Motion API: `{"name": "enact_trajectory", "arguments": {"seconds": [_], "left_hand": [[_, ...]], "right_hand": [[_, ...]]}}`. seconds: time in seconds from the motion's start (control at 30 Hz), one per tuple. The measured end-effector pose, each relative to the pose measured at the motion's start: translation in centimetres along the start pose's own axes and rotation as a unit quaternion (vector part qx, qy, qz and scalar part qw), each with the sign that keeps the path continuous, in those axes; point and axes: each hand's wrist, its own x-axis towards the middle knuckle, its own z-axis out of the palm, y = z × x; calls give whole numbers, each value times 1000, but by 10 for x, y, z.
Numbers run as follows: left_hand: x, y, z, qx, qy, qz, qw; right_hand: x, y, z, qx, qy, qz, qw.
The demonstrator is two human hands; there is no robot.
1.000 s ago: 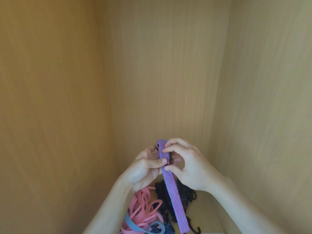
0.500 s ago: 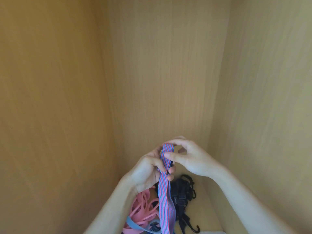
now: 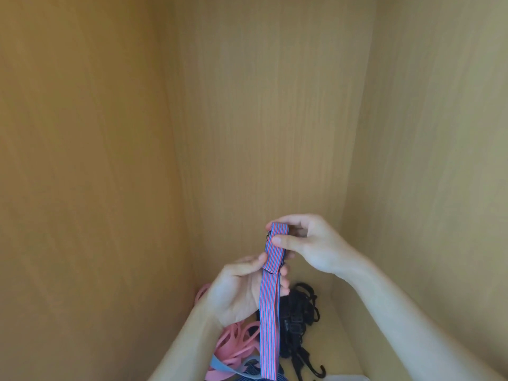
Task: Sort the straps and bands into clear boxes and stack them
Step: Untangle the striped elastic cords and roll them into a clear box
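Note:
A red-and-blue striped strap (image 3: pixel 270 320) hangs down in front of me inside a wooden cabinet. My right hand (image 3: pixel 308 244) pinches its folded top end between thumb and fingers. Lower down, my left hand (image 3: pixel 242 291) holds the strap just below the fold, thumb on its front edge. Under my hands lie pink rubber bands (image 3: pixel 233 343), a grey-blue band (image 3: pixel 225 367) and a tangle of black straps with hooks (image 3: pixel 301 320). No clear box can be seen.
Wooden walls close in on the left (image 3: pixel 82 188), back (image 3: pixel 269 119) and right (image 3: pixel 439 188). The cabinet floor (image 3: pixel 341 339) shows bare wood right of the black straps. A white edge (image 3: pixel 346 377) peeks in at the bottom.
My hands have drawn apart along the strap: the right hand rose with the folded top end, the left slid lower. More of the strap now shows between them.

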Motion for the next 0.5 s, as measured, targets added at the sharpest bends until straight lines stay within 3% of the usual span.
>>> {"name": "enact_trajectory", "arguments": {"seconds": [0.03,0.3,0.5], "left_hand": [[-2,-1,-1,8,5,6,1000],[-4,-1,-3,-38,-194,11,980],[-2,-7,-6,-44,-192,41,980]], "right_hand": [[0,0,0,8,0,0,1000],[-3,0,-1,24,22,1,999],[-5,-1,3,68,33,-8,997]]}}
